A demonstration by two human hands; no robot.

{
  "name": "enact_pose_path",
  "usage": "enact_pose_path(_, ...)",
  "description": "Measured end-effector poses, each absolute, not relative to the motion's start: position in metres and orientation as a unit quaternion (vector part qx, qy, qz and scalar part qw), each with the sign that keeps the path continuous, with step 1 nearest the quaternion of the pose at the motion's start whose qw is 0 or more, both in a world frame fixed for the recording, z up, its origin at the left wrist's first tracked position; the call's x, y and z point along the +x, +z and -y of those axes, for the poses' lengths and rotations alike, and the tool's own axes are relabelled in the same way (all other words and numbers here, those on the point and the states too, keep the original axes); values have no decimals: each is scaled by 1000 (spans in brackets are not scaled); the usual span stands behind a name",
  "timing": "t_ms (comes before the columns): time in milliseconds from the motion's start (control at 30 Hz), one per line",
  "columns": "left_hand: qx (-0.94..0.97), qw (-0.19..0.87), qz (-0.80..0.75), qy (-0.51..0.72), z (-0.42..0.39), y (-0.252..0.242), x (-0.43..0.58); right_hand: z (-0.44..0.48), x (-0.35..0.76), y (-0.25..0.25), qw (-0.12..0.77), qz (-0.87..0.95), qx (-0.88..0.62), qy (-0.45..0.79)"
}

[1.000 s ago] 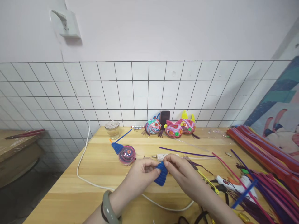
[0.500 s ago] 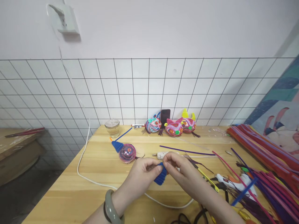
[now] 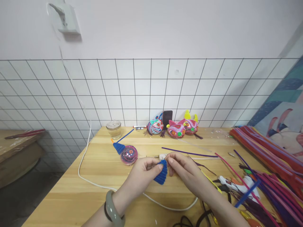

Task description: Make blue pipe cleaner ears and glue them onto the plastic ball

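Note:
My left hand (image 3: 144,174), with a grey-green bangle on its wrist, pinches a small blue fan-shaped piece (image 3: 161,171) made of folded pipe cleaner, held just above the wooden table (image 3: 94,189). My right hand (image 3: 183,170) meets it from the right, fingertips closed on the top edge of the same blue piece. A second blue fan with a long blue stem (image 3: 119,146) lies further back on the table, beside a round pink and purple coiled disc (image 3: 129,155).
Three colourful coiled masks (image 3: 175,128) and a dark phone (image 3: 167,118) lean against the tiled wall, near a glass jar (image 3: 114,129). A white cable (image 3: 94,184) loops across the table. Bundles of pipe cleaners (image 3: 267,151) and a white glue gun (image 3: 236,186) lie at right.
Both hands have shifted slightly away from me with the blue piece, which has turned so its fan now hangs down from my fingertips.

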State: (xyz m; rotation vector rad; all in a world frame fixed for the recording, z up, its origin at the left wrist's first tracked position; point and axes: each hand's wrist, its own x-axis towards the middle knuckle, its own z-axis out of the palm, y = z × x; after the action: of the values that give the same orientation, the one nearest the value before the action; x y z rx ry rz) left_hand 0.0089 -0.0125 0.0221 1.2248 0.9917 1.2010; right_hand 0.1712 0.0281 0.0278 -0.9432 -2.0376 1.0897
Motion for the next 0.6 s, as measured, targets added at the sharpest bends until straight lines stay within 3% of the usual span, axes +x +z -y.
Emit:
enact_pose_path(400, 521, 555, -421, 492, 14, 21, 10, -21, 163, 30, 289, 787, -388, 382)
enact_pose_path(600, 490, 538, -441, 525, 10, 14, 8, -26, 166, 28, 285, 773, -374, 425)
